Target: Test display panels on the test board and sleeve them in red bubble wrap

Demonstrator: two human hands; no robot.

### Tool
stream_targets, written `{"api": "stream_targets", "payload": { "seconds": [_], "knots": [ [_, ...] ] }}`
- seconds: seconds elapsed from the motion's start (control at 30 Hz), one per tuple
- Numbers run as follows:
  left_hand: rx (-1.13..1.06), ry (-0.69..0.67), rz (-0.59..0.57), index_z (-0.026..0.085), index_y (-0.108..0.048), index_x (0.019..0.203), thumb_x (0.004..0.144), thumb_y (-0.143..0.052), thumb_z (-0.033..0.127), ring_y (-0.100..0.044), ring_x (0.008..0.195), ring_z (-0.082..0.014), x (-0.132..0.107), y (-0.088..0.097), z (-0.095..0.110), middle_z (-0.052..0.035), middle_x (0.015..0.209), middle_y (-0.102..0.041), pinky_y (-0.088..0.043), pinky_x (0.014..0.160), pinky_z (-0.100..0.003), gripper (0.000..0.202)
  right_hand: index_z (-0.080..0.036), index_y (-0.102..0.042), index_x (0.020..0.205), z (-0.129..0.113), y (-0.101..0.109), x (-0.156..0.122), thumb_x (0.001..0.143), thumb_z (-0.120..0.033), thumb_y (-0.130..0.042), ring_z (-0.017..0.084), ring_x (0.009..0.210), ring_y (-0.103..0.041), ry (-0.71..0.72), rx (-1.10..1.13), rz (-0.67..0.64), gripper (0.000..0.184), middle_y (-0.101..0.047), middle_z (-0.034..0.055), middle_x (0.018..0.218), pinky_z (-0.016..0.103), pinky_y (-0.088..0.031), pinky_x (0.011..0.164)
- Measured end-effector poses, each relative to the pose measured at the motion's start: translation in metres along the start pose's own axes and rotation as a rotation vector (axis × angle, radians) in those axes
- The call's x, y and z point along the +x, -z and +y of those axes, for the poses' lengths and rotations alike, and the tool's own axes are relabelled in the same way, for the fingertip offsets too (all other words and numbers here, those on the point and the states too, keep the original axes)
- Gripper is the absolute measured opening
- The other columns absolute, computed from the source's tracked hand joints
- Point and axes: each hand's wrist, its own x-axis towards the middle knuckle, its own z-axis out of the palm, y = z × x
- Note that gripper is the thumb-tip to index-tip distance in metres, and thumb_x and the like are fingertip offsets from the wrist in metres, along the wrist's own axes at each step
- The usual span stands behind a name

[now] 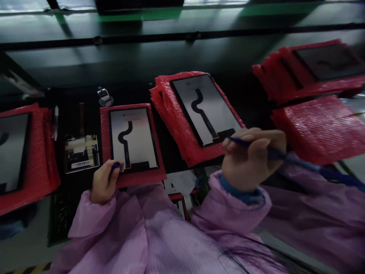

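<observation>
My left hand (105, 180) is closed, fingertips pinched on a small dark-blue thing (115, 166) too small to name. It is at the lower left corner of a display panel (142, 142) with a curved black flex cable, lying on a red bubble-wrap sheet (137, 179). To the right, my right hand (252, 160) is closed around a long, thin blue thing (276, 154), blurred, its narrow tip pointing left. This hand is raised by the lower right corner of a second display panel (199, 101), which rests tilted on a stack of red bubble wrap (168, 108).
A tally counter (104, 97), a white pen (56, 122) and a small electronic module (82, 154) with tape lie left of centre. Another panel (13, 152) on red wrap is at far left. More red wrap (325, 123) and a panel (327, 61) are at right.
</observation>
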Motion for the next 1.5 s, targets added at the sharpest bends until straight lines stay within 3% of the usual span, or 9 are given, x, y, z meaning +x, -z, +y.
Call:
{"api": "stream_targets", "payload": {
  "seconds": [0.17, 0.3, 0.53, 0.83, 1.0, 1.13, 1.27, 1.4, 1.5],
  "knots": [
    [-0.037, -0.046, -0.071, 0.019, -0.066, 0.111, 0.106, -0.047, 0.032, -0.071, 0.081, -0.0163, -0.003, -0.003, -0.001, -0.006, 0.092, -0.073, -0.055, 0.075, -0.025, 0.024, -0.022, -0.062, 0.071, -0.004, -0.067, -0.073, 0.092, -0.05, -0.063, 0.012, 0.053, -0.054, -0.572, 0.333, -0.518, 0.035, -0.057, -0.0001, 0.069, 0.026, -0.041, 0.047],
    [-0.025, -0.033, -0.114, 0.018, -0.069, 0.11, 0.107, -0.045, 0.04, -0.072, 0.08, -0.0179, -0.006, -0.005, 0.0, -0.0078, 0.093, -0.075, -0.055, 0.072, -0.026, 0.033, -0.022, -0.048, 0.064, 0.01, -0.103, -0.109, 0.089, -0.048, -0.058, 0.009, 0.042, -0.044, -0.848, 0.347, -0.612, 0.038, -0.048, -0.0042, 0.054, 0.021, -0.033, 0.04],
    [-0.013, -0.083, -0.122, 0.017, -0.068, 0.111, 0.109, -0.038, 0.041, -0.074, 0.081, -0.0179, -0.006, -0.007, 0.006, -0.008, 0.091, -0.076, -0.055, 0.073, -0.027, 0.038, -0.022, -0.043, 0.061, 0.011, -0.105, -0.113, 0.089, -0.048, -0.056, 0.008, 0.04, -0.04, -0.807, 0.283, -0.569, 0.04, -0.048, -0.0043, 0.05, 0.021, -0.03, 0.039],
    [0.075, -0.232, -0.077, 0.016, -0.063, 0.098, 0.111, -0.029, 0.039, -0.07, 0.063, -0.0162, -0.002, 0.005, 0.034, -0.0052, 0.075, -0.072, -0.051, 0.059, -0.027, 0.043, -0.023, -0.045, 0.076, -0.007, -0.1, -0.126, 0.103, -0.05, -0.035, 0.014, 0.063, -0.042, -0.562, 0.118, -0.823, 0.04, -0.042, -0.0017, 0.07, 0.028, -0.039, 0.06],
    [-0.062, -0.272, -0.115, 0.016, -0.059, 0.102, 0.112, -0.024, 0.035, -0.068, 0.06, -0.0171, 0.017, 0.018, 0.072, -0.0048, 0.075, -0.072, -0.047, 0.053, -0.03, 0.041, -0.022, -0.046, 0.079, -0.027, -0.089, -0.098, 0.105, -0.045, -0.029, 0.016, 0.069, -0.044, -0.374, 0.119, -1.021, 0.039, -0.045, -0.0001, 0.075, 0.031, -0.037, 0.063],
    [-0.052, -0.117, -0.301, 0.019, -0.06, 0.108, 0.111, -0.025, 0.04, -0.071, 0.07, -0.0195, 0.049, 0.026, 0.079, -0.0058, 0.084, -0.073, -0.053, 0.061, -0.03, 0.041, -0.022, -0.048, 0.078, -0.031, -0.11, -0.056, 0.101, -0.037, -0.037, 0.017, 0.07, -0.047, -0.233, 0.051, -1.099, 0.029, -0.049, -0.0001, 0.075, 0.032, -0.039, 0.066],
    [0.27, 0.009, -0.426, 0.016, -0.065, 0.105, 0.108, -0.042, 0.031, -0.07, 0.1, -0.0241, 0.104, 0.042, 0.052, -0.0105, 0.109, -0.07, -0.056, 0.09, -0.035, 0.028, -0.021, -0.052, 0.074, 0.004, -0.15, -0.01, 0.078, -0.019, -0.051, 0.015, 0.067, -0.05, -0.198, -0.134, -1.013, 0.005, -0.054, 0.0004, 0.073, 0.03, -0.041, 0.066],
    [0.529, 0.392, -0.067, 0.017, -0.063, 0.118, 0.104, -0.044, 0.021, -0.062, 0.116, -0.0266, 0.143, 0.048, -0.002, -0.0123, 0.117, -0.066, -0.05, 0.103, -0.041, 0.024, -0.015, -0.061, 0.113, 0.055, -0.17, 0.018, 0.082, -0.013, -0.054, 0.027, 0.084, -0.063, -0.245, -0.859, -0.786, 0.033, -0.066, 0.0115, 0.09, 0.045, -0.05, 0.082],
    [0.659, 0.582, -0.035, 0.015, -0.053, 0.137, 0.098, -0.054, 0.023, -0.055, 0.126, -0.0344, 0.149, 0.047, -0.038, -0.018, 0.131, -0.061, -0.048, 0.107, -0.049, 0.04, -0.007, -0.052, 0.139, 0.073, -0.165, 0.018, 0.089, -0.018, -0.053, 0.044, 0.106, -0.065, -0.277, -1.243, -0.788, 0.052, -0.064, 0.0291, 0.118, 0.062, -0.05, 0.085]
  ]
}}
